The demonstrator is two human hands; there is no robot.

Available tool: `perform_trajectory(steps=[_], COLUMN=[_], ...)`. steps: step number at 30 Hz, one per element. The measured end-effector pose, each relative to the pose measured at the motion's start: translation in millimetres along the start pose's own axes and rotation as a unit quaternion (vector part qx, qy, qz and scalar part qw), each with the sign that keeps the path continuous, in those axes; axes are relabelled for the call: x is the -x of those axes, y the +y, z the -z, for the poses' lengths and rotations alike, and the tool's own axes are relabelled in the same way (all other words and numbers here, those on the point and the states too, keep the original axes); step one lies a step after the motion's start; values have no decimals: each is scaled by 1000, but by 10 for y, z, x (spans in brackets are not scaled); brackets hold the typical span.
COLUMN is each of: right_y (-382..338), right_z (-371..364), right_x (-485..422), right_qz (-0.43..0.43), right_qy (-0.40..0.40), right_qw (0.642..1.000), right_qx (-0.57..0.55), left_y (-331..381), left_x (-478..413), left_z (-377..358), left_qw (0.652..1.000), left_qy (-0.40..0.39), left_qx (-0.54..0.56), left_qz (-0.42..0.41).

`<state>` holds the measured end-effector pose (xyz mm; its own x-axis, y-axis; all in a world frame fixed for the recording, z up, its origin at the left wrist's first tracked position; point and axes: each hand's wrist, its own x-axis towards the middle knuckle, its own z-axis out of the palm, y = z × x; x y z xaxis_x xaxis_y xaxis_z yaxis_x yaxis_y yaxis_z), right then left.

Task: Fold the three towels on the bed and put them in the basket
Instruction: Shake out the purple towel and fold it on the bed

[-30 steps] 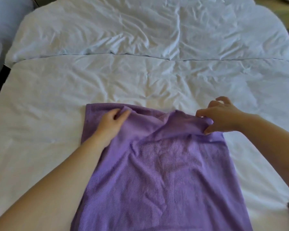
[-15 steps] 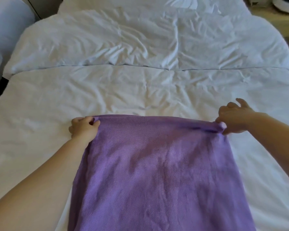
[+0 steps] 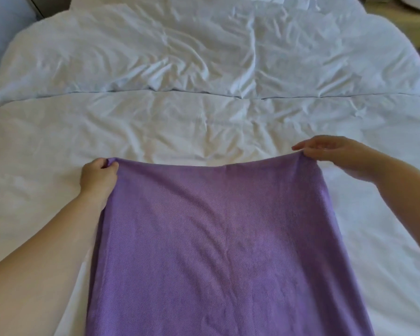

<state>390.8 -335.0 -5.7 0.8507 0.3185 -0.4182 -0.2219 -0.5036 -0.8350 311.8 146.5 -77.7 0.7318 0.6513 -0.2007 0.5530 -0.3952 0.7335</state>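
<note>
the left hand [image 3: 98, 177] and right hand [image 3: 330, 152] each pinch a far corner of the purple towel [image 3: 218, 251], fingers clamped on it, over the white bed [image 3: 204, 117].

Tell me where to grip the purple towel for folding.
At its two far corners, pinched from the outer sides, as the left hand and right hand do. The far edge of the purple towel runs straight between them, so it should fold evenly.

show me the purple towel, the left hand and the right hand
purple towel [image 3: 223, 238], head view, middle of the cloth
left hand [image 3: 98, 177], head view, back of the hand
right hand [image 3: 330, 151], head view, back of the hand
</note>
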Motion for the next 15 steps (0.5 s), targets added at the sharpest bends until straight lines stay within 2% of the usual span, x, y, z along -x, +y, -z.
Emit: perform_trajectory(steps=[1, 3, 5, 6, 7, 8, 9, 10, 12, 15], right_y=[-9, -14, 39, 88, 138, 177, 209, 225, 244, 262], right_z=[21, 35, 11, 3, -1, -19, -37, -58, -87, -138], right_x=[13, 28, 9, -10, -33, -44, -47, -46, -56, -94], right_qz=[2, 4, -17, -36, -50, -53, -53, -53, -33, -5], right_qy=[-32, -76, -93, -89, -76, -60, -46, -33, 17, 87], right_qw=[998, 994, 995, 983, 945, 889, 841, 815, 796, 751], right_qx=[-54, -72, 32, 154, 314, 451, 536, 576, 604, 655], left_y=[-13, -51, -98, -120, -136, -144, -141, -136, -112, -64], left_x=[10, 35, 69, 84, 93, 97, 102, 98, 89, 76], left_z=[8, 11, 18, 21, 28, 36, 42, 44, 40, 26], left_qw=[1000, 1000, 998, 996, 995, 992, 990, 988, 986, 991], left_qy=[-1, -6, -14, -17, -19, -20, -20, -18, -15, -53], left_qx=[8, -8, -50, -70, -88, -105, -122, -134, -140, -116], left_qz=[-2, -15, -35, -44, -53, -62, -71, -80, -86, -41])
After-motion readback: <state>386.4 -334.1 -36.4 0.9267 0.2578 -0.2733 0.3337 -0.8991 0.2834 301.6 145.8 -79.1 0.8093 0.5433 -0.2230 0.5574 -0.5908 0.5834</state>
